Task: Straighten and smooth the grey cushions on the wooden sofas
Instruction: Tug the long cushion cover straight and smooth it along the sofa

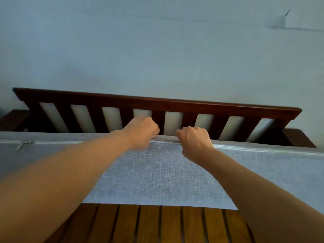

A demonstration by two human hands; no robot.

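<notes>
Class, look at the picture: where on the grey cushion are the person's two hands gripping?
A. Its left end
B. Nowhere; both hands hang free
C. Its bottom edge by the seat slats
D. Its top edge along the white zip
D: the left hand and right hand both curl over the grey cushion at its top edge, along the white zip.

Grey woven cushion [157,172] upright against slatted sofa back [157,104], zipper edge up.

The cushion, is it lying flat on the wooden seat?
No, both hands, left hand and right hand, hold the cushion up, leaving the seat slats bare.
</notes>
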